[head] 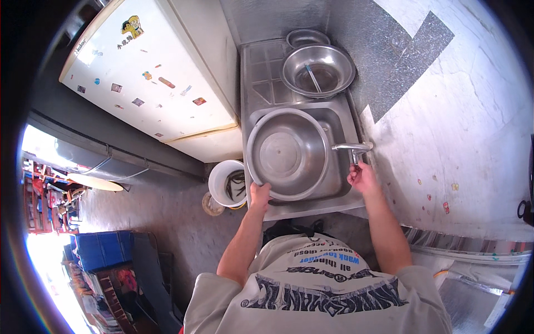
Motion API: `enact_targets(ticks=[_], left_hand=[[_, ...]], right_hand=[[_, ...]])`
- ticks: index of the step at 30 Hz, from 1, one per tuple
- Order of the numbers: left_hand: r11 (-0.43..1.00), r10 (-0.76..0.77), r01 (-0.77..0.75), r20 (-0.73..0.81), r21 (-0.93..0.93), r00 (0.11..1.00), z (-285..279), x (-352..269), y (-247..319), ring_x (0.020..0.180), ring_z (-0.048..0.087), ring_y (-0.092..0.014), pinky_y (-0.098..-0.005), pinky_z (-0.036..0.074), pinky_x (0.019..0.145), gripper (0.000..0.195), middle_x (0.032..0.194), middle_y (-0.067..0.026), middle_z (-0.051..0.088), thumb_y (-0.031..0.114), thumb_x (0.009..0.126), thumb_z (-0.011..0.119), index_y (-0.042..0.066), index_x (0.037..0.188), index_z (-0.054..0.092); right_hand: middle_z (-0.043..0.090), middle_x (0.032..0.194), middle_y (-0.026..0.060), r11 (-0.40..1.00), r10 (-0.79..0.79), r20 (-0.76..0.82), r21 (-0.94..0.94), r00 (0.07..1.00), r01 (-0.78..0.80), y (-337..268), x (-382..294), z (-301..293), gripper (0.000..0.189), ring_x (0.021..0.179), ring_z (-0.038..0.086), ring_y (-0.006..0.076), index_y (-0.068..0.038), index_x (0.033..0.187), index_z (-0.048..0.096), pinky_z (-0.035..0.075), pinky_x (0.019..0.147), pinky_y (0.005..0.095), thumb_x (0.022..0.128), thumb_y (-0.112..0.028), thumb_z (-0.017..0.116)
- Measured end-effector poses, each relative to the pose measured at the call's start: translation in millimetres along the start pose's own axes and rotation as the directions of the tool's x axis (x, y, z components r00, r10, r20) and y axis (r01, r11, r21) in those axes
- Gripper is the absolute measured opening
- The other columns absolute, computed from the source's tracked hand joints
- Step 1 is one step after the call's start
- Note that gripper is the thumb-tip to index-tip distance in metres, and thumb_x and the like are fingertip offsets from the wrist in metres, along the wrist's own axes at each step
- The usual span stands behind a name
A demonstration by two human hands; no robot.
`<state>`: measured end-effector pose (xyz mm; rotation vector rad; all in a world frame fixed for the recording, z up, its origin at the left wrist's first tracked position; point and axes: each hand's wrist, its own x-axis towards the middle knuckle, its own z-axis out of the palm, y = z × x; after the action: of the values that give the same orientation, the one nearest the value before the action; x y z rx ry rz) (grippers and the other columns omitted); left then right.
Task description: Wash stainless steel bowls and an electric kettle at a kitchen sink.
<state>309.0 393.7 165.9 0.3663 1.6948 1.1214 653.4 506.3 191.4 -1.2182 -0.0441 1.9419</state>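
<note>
My left hand [260,196] grips the near-left rim of a large metal basin [279,152], which sits tilted or level over the sink; I cannot tell which. No pooled water shows in the basin. At the right, my right hand [359,176] has its fingers around the lever of a metal faucet [352,146]. The faucet's spout reaches left towards the basin's rim, and no stream is visible from it. Beneath the basin, part of the stainless steel sink [340,179] shows along its right side.
Behind the sink, a second metal basin [319,69] holds a thin white and blue stick, with a smaller metal bowl [308,38] beyond it. A white bucket [221,183] with dark green strands stands left of the counter, near a stickered white refrigerator [154,79]. A wall [442,137] borders the right.
</note>
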Motion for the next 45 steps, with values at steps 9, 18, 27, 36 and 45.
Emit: enact_targets(ticks=[9, 18, 27, 36, 45], left_hand=[[1.0, 0.004, -0.004, 0.015, -0.03, 1.0, -3, -5, 7, 0.082, 0.064, -0.023, -0.0332, 0.054, 0.056, 0.04, 0.098, -0.0124, 0.063, 0.005, 0.073, 0.057, -0.001, 0.113, 0.054], [0.979, -0.074, 0.092, 0.103, -0.181, 0.992, -1, -9, 7, 0.085, 0.064, -0.031, -0.0416, 0.057, 0.063, 0.039, 0.102, -0.0183, 0.059, 0.001, 0.075, 0.055, -0.007, 0.113, 0.05], [0.884, -0.31, 0.383, 0.277, -0.268, 0.909, -9, 15, -19, 0.089, 0.062, -0.032, -0.0443, 0.057, 0.072, 0.034, 0.105, -0.0181, 0.057, 0.0, 0.078, 0.054, -0.008, 0.111, 0.05], [0.802, -0.425, 0.532, 0.368, -0.271, 0.827, -11, 24, -39, 0.091, 0.061, -0.027, -0.0406, 0.056, 0.077, 0.028, 0.103, -0.0137, 0.056, 0.002, 0.08, 0.055, -0.003, 0.107, 0.05], [0.842, -0.343, 0.447, 0.342, -0.301, 0.875, -5, 20, -31, 0.091, 0.061, -0.026, -0.0409, 0.057, 0.073, 0.032, 0.104, -0.0139, 0.056, 0.001, 0.077, 0.056, -0.004, 0.107, 0.048]], right_hand=[[0.053, 0.066, -0.0019, 0.973, -0.101, -0.093, -0.215, 0.991, 0.08, 21, 11, 2, 0.023, 0.052, 0.045, 0.0114, -0.012, 0.082, 0.055, 0.042, 0.058, 0.032, 0.092, -0.033, 0.055], [0.051, 0.064, -0.0031, 0.927, -0.126, -0.112, -0.368, 0.986, 0.077, 24, 14, 2, 0.027, 0.05, 0.045, 0.0097, -0.012, 0.084, 0.055, 0.042, 0.057, 0.0313, 0.089, -0.039, 0.058], [0.049, 0.061, -0.002, 0.823, -0.195, -0.137, -0.562, 0.971, 0.086, 32, 19, 1, 0.033, 0.042, 0.041, 0.0089, -0.012, 0.079, 0.053, 0.03, 0.036, 0.0233, 0.087, -0.043, 0.06], [0.047, 0.062, -0.0022, 0.79, -0.199, -0.131, -0.608, 0.971, 0.08, 32, 18, 3, 0.033, 0.044, 0.039, 0.0083, -0.012, 0.082, 0.051, 0.026, 0.038, 0.0236, 0.089, -0.044, 0.057], [0.047, 0.062, -0.0019, 0.776, -0.198, -0.119, -0.626, 0.973, 0.081, 32, 18, 2, 0.035, 0.044, 0.039, 0.0082, -0.01, 0.084, 0.052, 0.027, 0.038, 0.0229, 0.09, -0.044, 0.056]])
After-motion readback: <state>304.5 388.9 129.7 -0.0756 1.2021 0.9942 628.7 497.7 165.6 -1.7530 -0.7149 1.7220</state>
